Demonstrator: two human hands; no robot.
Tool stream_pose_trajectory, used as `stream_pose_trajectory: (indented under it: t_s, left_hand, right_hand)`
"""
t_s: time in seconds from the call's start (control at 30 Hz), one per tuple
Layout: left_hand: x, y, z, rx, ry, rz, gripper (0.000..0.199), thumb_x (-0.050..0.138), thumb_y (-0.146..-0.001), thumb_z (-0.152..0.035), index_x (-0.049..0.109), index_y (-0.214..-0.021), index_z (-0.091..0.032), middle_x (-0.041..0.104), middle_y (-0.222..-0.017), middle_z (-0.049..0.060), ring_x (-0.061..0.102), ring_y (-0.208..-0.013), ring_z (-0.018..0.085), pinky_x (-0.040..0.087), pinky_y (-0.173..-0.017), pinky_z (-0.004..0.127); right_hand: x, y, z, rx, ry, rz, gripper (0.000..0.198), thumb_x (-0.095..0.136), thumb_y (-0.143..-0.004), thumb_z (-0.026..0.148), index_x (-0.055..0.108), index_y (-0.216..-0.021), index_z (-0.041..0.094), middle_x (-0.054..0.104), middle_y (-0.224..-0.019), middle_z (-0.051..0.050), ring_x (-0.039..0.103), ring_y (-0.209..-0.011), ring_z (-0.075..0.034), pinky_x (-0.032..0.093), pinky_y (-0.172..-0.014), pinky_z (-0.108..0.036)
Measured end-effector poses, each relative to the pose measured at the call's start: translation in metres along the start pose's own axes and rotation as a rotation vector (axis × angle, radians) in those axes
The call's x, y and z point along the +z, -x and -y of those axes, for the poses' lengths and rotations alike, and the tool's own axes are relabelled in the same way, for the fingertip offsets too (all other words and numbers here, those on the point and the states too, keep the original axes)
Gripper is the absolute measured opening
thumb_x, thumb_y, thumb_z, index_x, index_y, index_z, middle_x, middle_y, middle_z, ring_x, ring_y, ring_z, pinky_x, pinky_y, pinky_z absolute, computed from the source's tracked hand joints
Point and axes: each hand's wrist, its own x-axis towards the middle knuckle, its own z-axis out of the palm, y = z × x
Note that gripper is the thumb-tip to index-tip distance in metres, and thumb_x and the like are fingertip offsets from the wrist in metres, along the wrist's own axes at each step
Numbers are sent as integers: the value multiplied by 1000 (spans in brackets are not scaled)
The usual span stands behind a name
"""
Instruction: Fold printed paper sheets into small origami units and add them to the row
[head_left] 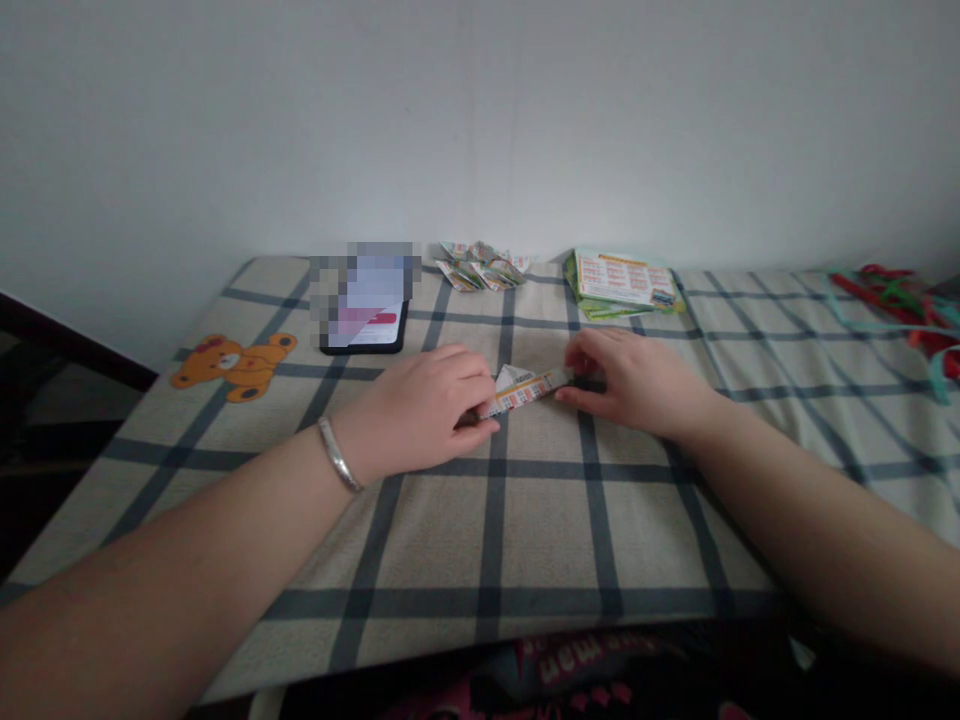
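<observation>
Between my hands, just above or on the checked cloth, is a folded printed paper (525,392) with a narrow strip and a raised pale flap behind it. My left hand (424,405) pinches its left end, thumb in front and fingers behind. The right end is held by my right hand (634,380) between thumb and fingertips. Farther back lie several folded paper pieces (481,268) with similar print. To their right rests a stack of printed cards (624,282) with green edges.
A phone (367,330) with its screen lit, partly blurred out, stands tilted at the back left. An orange bear figure (234,367) lies near the left edge of the checked tablecloth (420,540). Red, green and teal ribbon-like strips (900,300) are heaped far right. A pale wall (480,120) closes the back.
</observation>
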Motion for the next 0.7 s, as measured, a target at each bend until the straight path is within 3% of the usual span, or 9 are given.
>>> stream_pose_trajectory:
  t_s: [0.1,0.4,0.7]
  left_hand:
    - [1,0,0,15,-53,-11,14,54,-88,-26,64,-84,-17,61,-91,6,55,-89,21,47,-78,34]
    - [3,-1,-2,-37,-46,-41,12,57,-87,-26,62,-93,-17,63,-97,6,58,-92,21,48,-82,35]
    - [8,0,-4,-121,-29,-104,35,54,-89,-29,52,-122,-17,61,-120,10,57,-111,25,47,-95,42]
  right_hand:
    - [4,-2,-1,75,-120,-23,33,63,-83,45,60,-101,19,61,-80,-1,54,-68,-14,37,-59,-27]
    - [9,-6,2,-31,-261,-20,16,66,-82,32,68,-91,19,60,-82,-3,53,-73,-15,39,-63,-26]
    - [14,-7,2,-90,-289,-12,9,65,-83,27,67,-81,19,62,-80,-3,55,-78,-16,41,-69,-27]
